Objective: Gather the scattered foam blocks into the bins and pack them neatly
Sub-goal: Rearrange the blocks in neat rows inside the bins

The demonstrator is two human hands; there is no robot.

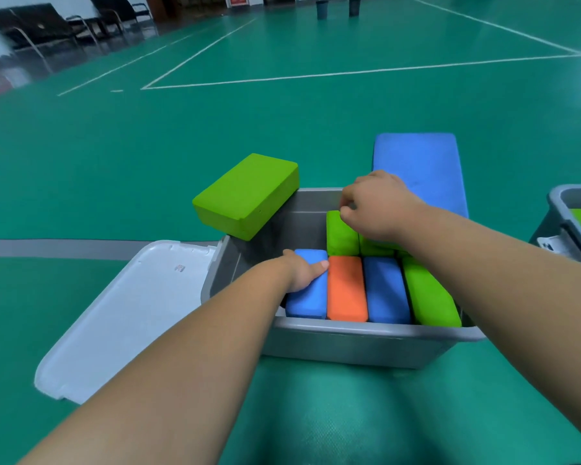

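Note:
A grey bin [349, 347] sits on the green floor with foam blocks standing on edge in a row: blue [307, 297], orange [346, 290], blue [386, 290] and green [430, 293]. More green blocks [341, 236] stand behind them. My left hand [302, 271] grips the leftmost blue block, thumb on its top. My right hand [379, 206] has its fingers curled over the top of the rear green block. A loose green block [245, 194] rests tilted on the bin's far left rim. A large blue block [420, 169] lies behind the bin.
A white lid [128, 317] lies on the floor left of the bin. A second grey bin [574, 219] holding a green block stands at the right edge. Black chairs line the far left wall, and two dark buckets stand at the far end.

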